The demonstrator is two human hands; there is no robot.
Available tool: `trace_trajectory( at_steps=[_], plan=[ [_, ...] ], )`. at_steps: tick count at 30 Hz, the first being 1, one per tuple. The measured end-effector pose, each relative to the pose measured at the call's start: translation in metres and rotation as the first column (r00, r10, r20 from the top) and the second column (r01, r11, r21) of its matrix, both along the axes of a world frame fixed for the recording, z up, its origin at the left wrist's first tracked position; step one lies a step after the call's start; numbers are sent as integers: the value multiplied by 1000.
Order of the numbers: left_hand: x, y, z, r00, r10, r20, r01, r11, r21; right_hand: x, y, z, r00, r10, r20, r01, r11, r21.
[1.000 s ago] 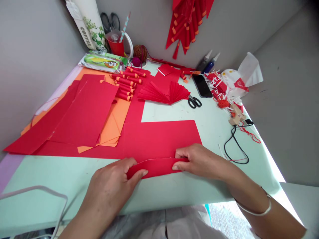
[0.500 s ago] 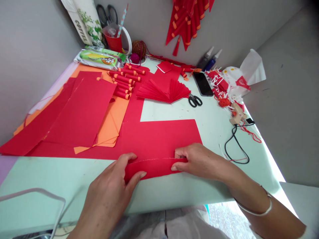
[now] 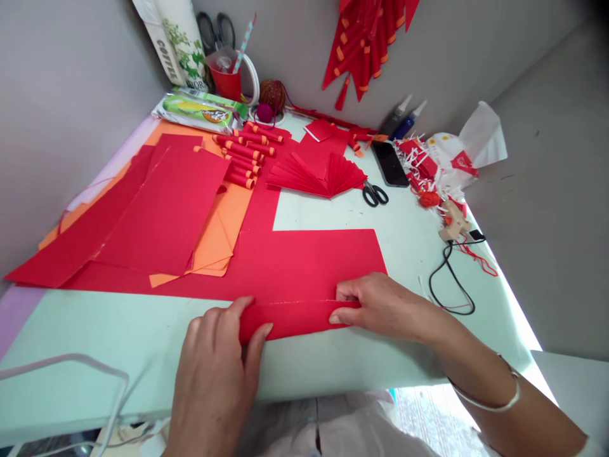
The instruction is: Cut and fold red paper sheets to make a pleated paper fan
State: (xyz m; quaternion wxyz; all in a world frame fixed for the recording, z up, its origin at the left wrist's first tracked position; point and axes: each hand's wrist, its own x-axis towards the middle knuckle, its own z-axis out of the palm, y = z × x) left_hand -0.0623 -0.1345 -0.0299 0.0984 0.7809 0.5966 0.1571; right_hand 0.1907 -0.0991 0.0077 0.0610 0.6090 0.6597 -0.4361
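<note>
Head view: L hand [image 3: 214, 358] and R hand [image 3: 375, 308] both hold the red paper [image 3: 295, 319] pinched, nr front edge of tabletop [image 3: 309, 368].

The thumb aside, I can't see the fingertips of the right hand [image 3: 375, 308], tucked behind the red paper [image 3: 295, 320]. Near the table's [image 3: 314, 216] far-left corner, the red cup [image 3: 227, 86] hides the blades of the scissors [image 3: 219, 40].

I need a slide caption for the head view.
Left hand touches and right hand pinches red paper, black-handled scissors lying beyond.
</note>
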Motion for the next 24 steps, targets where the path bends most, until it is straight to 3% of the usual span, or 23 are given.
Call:
trace_trajectory(
  at_steps=[6, 17, 20, 24],
  plan=[
    [3, -6, -4, 999, 31, -23, -29, 995, 98, 1, 0, -1, 1000, 5, 10, -5, 1000, 7],
    [1, -12, -8, 993, 100, -57, -92, 986, 137, 2, 0, -2, 1000, 25, 3, -25, 999, 26],
    [-2, -12, -8, 997, 30, -75, -18, 988, 151, 1, 1, -1, 1000, 26, 5, -26, 999, 29],
    [-5, -9, -2, 981, -166, -104, 180, 973, 148, -1, 3, 1, 999, 49, 11, -50, 997, 54]
  ],
)
